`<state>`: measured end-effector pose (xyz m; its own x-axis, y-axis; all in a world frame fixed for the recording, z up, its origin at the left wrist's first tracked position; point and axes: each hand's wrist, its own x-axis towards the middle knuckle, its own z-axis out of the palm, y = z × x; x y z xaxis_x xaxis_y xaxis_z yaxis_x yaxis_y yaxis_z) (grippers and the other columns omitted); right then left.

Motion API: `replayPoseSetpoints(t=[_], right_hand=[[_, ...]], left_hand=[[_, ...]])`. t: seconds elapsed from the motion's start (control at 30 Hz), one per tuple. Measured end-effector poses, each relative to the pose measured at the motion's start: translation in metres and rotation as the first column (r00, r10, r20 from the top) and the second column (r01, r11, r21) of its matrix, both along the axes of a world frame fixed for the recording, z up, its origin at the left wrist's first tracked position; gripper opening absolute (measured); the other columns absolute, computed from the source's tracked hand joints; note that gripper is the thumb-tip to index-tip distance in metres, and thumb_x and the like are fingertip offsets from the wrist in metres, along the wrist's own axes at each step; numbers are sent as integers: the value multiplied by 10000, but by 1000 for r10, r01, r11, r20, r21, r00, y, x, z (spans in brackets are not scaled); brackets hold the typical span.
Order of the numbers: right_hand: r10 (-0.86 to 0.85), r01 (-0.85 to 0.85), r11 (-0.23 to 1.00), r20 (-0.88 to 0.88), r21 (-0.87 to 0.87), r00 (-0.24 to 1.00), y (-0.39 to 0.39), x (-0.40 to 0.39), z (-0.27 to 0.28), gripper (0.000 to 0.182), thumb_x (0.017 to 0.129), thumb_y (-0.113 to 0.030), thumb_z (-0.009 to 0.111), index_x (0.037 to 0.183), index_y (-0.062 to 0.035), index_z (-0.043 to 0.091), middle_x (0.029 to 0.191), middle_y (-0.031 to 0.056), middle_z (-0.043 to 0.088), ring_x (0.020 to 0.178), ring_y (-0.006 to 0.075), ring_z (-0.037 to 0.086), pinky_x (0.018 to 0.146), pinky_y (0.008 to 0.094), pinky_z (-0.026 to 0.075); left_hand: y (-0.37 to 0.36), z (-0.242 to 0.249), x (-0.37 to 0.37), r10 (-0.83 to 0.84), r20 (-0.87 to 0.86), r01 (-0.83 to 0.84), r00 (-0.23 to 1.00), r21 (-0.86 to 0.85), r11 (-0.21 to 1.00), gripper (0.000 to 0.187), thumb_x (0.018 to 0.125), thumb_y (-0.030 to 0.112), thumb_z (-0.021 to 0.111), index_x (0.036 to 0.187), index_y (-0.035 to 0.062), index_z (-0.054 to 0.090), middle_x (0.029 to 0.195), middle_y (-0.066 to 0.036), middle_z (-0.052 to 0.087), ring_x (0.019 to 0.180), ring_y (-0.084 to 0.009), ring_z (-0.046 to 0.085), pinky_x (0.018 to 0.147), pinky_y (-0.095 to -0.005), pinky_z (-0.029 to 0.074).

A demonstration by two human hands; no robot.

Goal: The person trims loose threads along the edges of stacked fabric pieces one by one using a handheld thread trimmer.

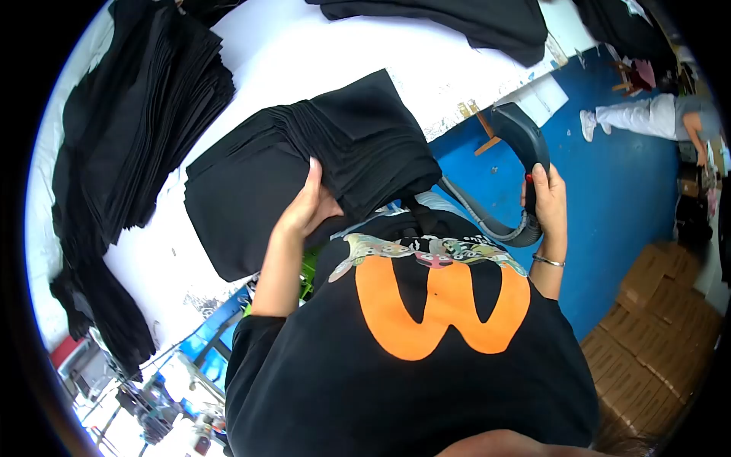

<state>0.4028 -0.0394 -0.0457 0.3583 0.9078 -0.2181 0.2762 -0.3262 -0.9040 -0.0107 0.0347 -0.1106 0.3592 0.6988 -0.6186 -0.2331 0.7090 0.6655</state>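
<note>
Stack of folded black fabric pieces lies on the white tabletop, near its edge and directly in front of the person; long axis runs from lower left to upper right in the head view, the layered fold edges showing along the upper left side and at the near right corner. Fabric is plain matte black, many thin layers, top piece slightly offset toward the upper right; no label or print readable on it. Left hand rests on the near edge of the stack, thumb on top, fingers tucked between the layers, grasping the upper pieces. Right hand is off the tabletop over the blue floor, fingers clenched around the handle of a dark grey handheld tool; tool head curves up and left toward the tabletop edge, a red button sits by the thumb, a grey hose trails from the handle base. Silver bracelet on the right wrist. The person's black shirt carries a large orange "W" shape with small cartoon figures above it; no other writing legible.
</note>
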Motion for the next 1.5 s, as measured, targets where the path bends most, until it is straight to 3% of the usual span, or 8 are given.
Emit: replayPoseSetpoints(t=[0.17,0.27,0.3,0.5,0.67,0.9,1.07,1.5], right_hand=[[7,-8,999,-34,-31,999,-23,-9,7,420,1044,-423,587,1128,-13,618,651,11,562,522,88,526,496,244,437],[46,-47,995,-18,-83,999,-28,-9,9,431,1001,-450,653,1019,-20,629,674,-7,543,550,74,512,508,254,439],[37,-39,996,-28,-79,999,-27,-7,6,431,1001,-450,653,1019,-20,629,674,-7,543,550,74,512,508,254,439],[60,-65,997,-105,-47,993,12,17,-3,396,1002,-418,646,988,-23,623,657,-1,545,540,82,519,505,261,439],[161,-172,983,-139,-72,977,70,39,-21,397,998,-417,644,941,-25,618,623,-2,531,513,85,510,489,265,425],[259,-290,954,-278,-78,925,131,59,-42,456,1009,-463,615,877,-27,588,577,4,513,482,81,502,470,259,400],[311,-422,893,-468,-153,827,137,89,-50,475,1037,-493,554,900,-38,569,617,12,519,476,94,509,474,248,412],[711,-755,655,-358,22,606,211,72,1,642,1096,-530,334,878,13,597,489,30,515,386,112,513,380,243,431]], left_hand=[[71,10,19,-169,475,4,864,329,944,991,917,843,368,1379,-19,528,1099,-122,684,890,-215,668,798,-313,533],[115,3,-2,-4,-408,286,913,633,720,785,815,575,805,1291,-21,620,1032,-117,644,824,-199,617,803,-305,534],[126,10,-7,221,-763,579,608,616,534,940,674,534,910,1345,-37,582,1102,-158,646,970,-270,638,903,-374,535],[193,16,20,-54,-982,915,179,146,377,1127,535,549,964,1385,-54,536,1248,-270,652,1203,-441,605,1079,-437,463],[221,18,33,-639,-642,842,425,21,539,1087,590,409,995,1423,-79,497,1333,-202,649,1248,-290,610,1118,-389,443],[197,40,83,-634,-661,805,401,-76,589,564,717,35,873,1229,-39,648,1092,-108,730,990,-225,682,941,-329,544],[146,48,60,-87,-932,860,352,285,424,360,649,68,806,1001,111,745,941,-97,724,914,-310,657,931,-398,450],[116,68,70,83,-858,849,507,514,124,369,616,43,776,976,99,715,915,-58,712,918,-265,663,854,-377,409]])
